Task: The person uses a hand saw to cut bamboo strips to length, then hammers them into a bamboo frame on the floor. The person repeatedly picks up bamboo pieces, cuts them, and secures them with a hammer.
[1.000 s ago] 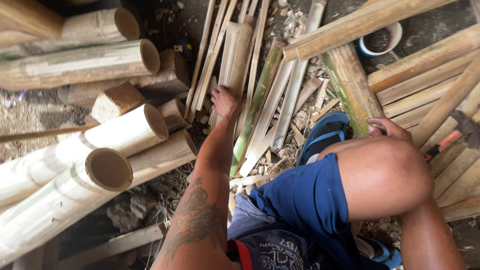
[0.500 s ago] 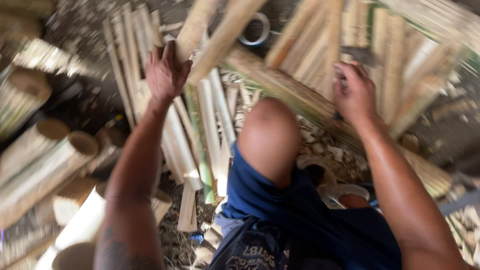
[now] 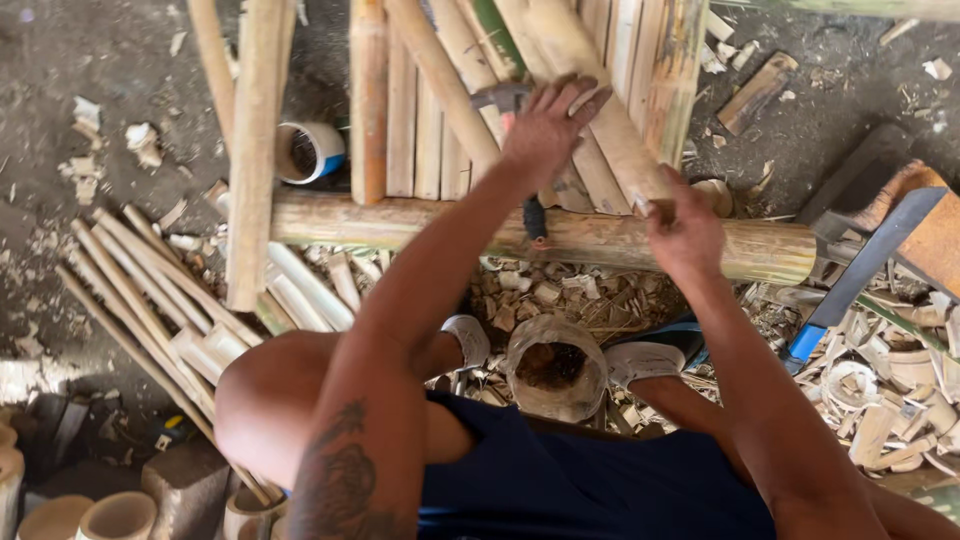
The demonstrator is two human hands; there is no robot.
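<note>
The head view looks down on us crouched over a pile of split bamboo. Our left hand (image 3: 548, 125) lies with fingers spread over the bamboo slats (image 3: 600, 120) that lean across a thick bamboo pole (image 3: 600, 240) lying crosswise on the ground; it presses on them rather than closing round any one. A small tool with a dark handle (image 3: 535, 215) shows under that hand, but we cannot tell whether the hand touches it. Our right hand (image 3: 685, 225) is curled at the lower end of one slat, just where it meets the pole; whether it truly grips the slat or only rests there we cannot tell.

We judge the step in hand to be choosing or straightening a slat in the stack. The move after this seems to call for a firm hold on a single slat with both hands, so that its neighbours do not slide off the pole.

A short hollow bamboo section (image 3: 553, 365) stands between our feet, a roll of tape (image 3: 310, 152) lies to the left, and a big blade (image 3: 865, 265) rests at the right among shavings.
</note>
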